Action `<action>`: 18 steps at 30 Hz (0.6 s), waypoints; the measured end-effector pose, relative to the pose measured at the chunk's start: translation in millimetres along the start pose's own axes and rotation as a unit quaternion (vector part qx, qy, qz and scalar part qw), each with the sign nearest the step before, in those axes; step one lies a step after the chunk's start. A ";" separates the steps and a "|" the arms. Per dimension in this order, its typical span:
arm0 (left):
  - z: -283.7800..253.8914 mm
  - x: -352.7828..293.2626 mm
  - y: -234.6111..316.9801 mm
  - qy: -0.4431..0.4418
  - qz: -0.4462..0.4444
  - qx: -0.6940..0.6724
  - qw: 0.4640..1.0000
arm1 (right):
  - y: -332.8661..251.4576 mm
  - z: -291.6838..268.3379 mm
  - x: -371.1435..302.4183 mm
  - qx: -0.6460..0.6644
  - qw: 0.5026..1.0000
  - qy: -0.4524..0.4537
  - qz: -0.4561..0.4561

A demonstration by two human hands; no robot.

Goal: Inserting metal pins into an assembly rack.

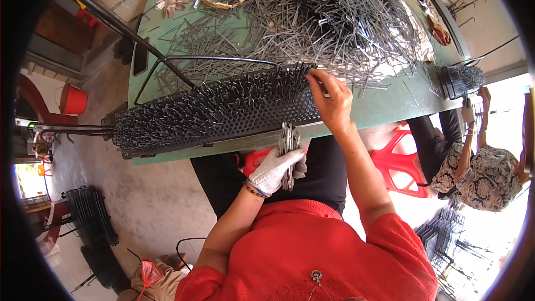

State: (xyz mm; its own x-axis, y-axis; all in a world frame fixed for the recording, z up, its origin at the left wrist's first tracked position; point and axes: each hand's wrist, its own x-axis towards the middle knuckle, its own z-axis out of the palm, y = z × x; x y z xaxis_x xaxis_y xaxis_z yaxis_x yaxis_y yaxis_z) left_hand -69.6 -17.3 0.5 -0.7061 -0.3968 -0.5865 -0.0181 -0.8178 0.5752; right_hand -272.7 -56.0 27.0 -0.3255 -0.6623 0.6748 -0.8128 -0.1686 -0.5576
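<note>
My left hand point(273, 171), in a white knit glove, is closed round a bundle of thin grey metal pins point(289, 138), held upright above my lap. In front of me a long black perforated rack point(304, 106) lies along the table's near edge. Dark pins point(184, 114) stand densely in its holes from the left end and along the far side. Bare holes show in the near right part. My bare right hand point(334, 103) reaches to the rack's far right corner, thumb and fingertips pinched together among the pins. What they pinch is too small to make out.
A large heap of loose pins point(345, 17) covers much of the green table point(384, 100). Work gloves point(174, 3) lie at the back left. A black metal frame point(120, 28) rises on the left. At right, another person point(479, 175) works at a smaller rack point(465, 79) beside a red stool point(398, 161).
</note>
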 end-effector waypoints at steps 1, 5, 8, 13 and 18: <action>1.9 -0.4 2.1 0.001 -0.015 -0.032 0.999 | -0.2 1.7 0.6 -0.014 1.000 -0.005 -0.023; 0.3 2.1 3.8 -0.009 -0.015 -0.049 0.999 | 2.6 5.2 -3.9 -0.058 0.996 -0.021 -0.063; 2.3 -1.8 9.6 -0.018 -0.007 -0.039 0.999 | 2.7 0.6 -4.1 -0.078 0.993 -0.051 -0.074; 3.1 -5.3 15.5 -0.033 -0.008 -0.016 0.999 | -2.2 -11.2 -0.2 -0.080 0.989 -0.092 -0.078; 6.8 -4.3 16.9 -0.037 -0.010 -0.016 0.999 | -3.9 -14.3 1.7 -0.064 0.988 -0.113 -0.085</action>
State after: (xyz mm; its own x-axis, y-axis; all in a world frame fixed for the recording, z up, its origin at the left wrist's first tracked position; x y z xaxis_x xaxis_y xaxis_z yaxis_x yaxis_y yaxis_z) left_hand -71.6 -26.6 16.6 -0.7569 -0.3490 -0.5525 -0.0110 -0.8385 0.5448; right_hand -276.9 -46.0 37.2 -0.0746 -0.7802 0.6211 -0.9055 -0.2080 -0.3700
